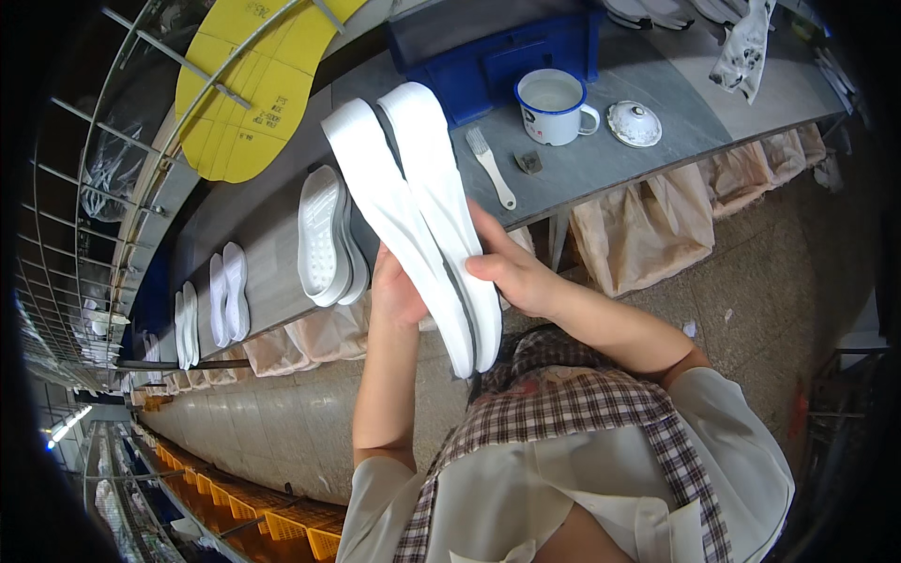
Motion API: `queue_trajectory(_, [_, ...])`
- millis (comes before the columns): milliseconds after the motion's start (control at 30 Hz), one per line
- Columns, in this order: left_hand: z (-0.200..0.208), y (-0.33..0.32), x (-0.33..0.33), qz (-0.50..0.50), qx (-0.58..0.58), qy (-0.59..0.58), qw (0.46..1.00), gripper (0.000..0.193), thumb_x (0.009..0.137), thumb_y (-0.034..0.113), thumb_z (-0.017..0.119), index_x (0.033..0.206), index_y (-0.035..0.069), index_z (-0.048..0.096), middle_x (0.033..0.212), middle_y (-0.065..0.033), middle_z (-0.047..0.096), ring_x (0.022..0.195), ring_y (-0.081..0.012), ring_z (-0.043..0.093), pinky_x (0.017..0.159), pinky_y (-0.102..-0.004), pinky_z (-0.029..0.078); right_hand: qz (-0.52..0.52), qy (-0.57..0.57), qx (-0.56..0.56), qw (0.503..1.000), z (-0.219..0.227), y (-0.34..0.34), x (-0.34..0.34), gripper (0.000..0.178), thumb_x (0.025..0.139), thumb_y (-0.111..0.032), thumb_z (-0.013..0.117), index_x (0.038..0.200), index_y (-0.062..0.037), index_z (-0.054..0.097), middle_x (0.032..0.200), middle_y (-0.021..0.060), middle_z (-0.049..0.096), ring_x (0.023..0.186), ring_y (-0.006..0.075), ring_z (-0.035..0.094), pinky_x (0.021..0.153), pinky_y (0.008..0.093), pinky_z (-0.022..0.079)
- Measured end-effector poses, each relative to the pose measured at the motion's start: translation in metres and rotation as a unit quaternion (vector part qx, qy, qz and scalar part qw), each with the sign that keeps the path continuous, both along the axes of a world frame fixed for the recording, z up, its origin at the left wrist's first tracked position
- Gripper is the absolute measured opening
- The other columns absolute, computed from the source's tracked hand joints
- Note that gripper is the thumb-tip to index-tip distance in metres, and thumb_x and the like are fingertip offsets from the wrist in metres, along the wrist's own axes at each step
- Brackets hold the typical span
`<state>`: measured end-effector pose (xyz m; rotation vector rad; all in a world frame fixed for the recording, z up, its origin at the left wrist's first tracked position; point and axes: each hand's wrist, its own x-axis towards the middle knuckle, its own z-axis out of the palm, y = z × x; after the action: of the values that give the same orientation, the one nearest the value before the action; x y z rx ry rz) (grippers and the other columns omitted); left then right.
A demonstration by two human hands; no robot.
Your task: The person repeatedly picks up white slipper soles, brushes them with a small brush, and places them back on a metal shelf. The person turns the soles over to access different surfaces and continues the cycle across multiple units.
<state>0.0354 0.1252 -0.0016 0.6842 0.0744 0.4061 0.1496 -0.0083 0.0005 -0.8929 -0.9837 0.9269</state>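
A pair of white shoe soles (427, 155) is held up in front of me, pressed side by side with their sidewalls showing and a dark narrow gap between them. My left hand (398, 286) is closed round the left sole, its fingers partly hidden behind it. On the other side, my right hand (514, 270) grips the right sole, with the thumb lying on its edge. Left of my hands, another pair of white soles (324, 239) rests on the grey workbench (258, 211); one shows a studded inner face.
Beyond the soles stand a blue plastic bin (497, 66), a white enamel mug (552, 108) with its lid (635, 124), and a white-handled brush (491, 169). More soles (229, 293) lie farther left. A wire rack (141, 141) holds a yellow sole-shaped template (249, 103). Cloth bags (643, 225) hang below the bench edge.
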Motion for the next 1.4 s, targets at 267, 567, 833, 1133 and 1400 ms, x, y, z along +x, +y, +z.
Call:
queue_trajectory(267, [-0.004, 0.005, 0.001, 0.083, 0.083, 0.026, 0.993, 0.054, 0.088, 0.009, 0.059, 0.137, 0.009, 0.037, 0.130, -0.0128, 0.052, 0.117, -0.0288, 0.054, 0.096, -0.0440, 0.048, 0.004, 0.037, -0.007, 0.999, 0.008, -0.010, 0.003, 0.077, 0.088, -0.030, 0.056, 0.146, 0.0007, 0.016, 0.146, 0.0200, 0.023, 0.138, 0.0314, 0.020, 0.113, 0.0408, 0.018])
queue_trajectory(567, [0.005, 0.008, -0.002, 0.138, 0.193, 0.034, 0.971, 0.068, 0.081, 0.005, 0.069, 0.137, 0.010, 0.031, 0.131, -0.0093, 0.049, 0.117, -0.0230, 0.054, 0.095, -0.0388, 0.049, -0.008, 0.003, 0.001, 1.000, 0.016, -0.018, 0.002, 0.083, 0.080, -0.027, 0.074, 0.143, -0.0004, 0.027, 0.137, 0.0179, 0.035, 0.130, 0.0287, 0.031, 0.109, 0.0395, 0.025])
queue_trajectory(833, [0.009, 0.012, -0.001, 0.133, 0.187, 0.028, 0.973, 0.052, 0.081, 0.002, 0.068, 0.128, 0.003, 0.046, 0.120, -0.0083, 0.059, 0.106, -0.0209, 0.061, 0.089, -0.0362, 0.052, -0.084, -0.165, 0.004, 0.983, 0.020, -0.017, 0.010, 0.078, 0.078, -0.019, 0.076, 0.139, -0.0001, 0.032, 0.133, 0.0123, 0.040, 0.126, 0.0223, 0.037, 0.105, 0.0364, 0.032])
queue_trajectory(1133, [0.004, 0.017, -0.004, 0.120, 0.188, 0.024, 0.974, 0.055, 0.086, 0.016, 0.065, 0.134, 0.003, 0.042, 0.127, -0.0112, 0.054, 0.114, -0.0244, 0.056, 0.093, -0.0385, 0.049, -0.062, -0.153, -0.024, 0.986, 0.024, -0.016, 0.009, 0.086, 0.078, -0.027, 0.076, 0.143, -0.0018, 0.027, 0.131, 0.0196, 0.036, 0.128, 0.0320, 0.032, 0.108, 0.0401, 0.028])
queue_trajectory(1400, [0.003, 0.017, -0.002, 0.113, 0.168, 0.038, 0.978, 0.052, 0.086, 0.017, 0.066, 0.132, 0.002, 0.044, 0.125, -0.0116, 0.055, 0.111, -0.0238, 0.057, 0.092, -0.0388, 0.050, -0.079, -0.194, -0.018, 0.978, 0.026, -0.014, 0.010, 0.086, 0.077, -0.028, 0.076, 0.143, -0.0012, 0.028, 0.134, 0.0201, 0.035, 0.128, 0.0325, 0.034, 0.107, 0.0406, 0.029])
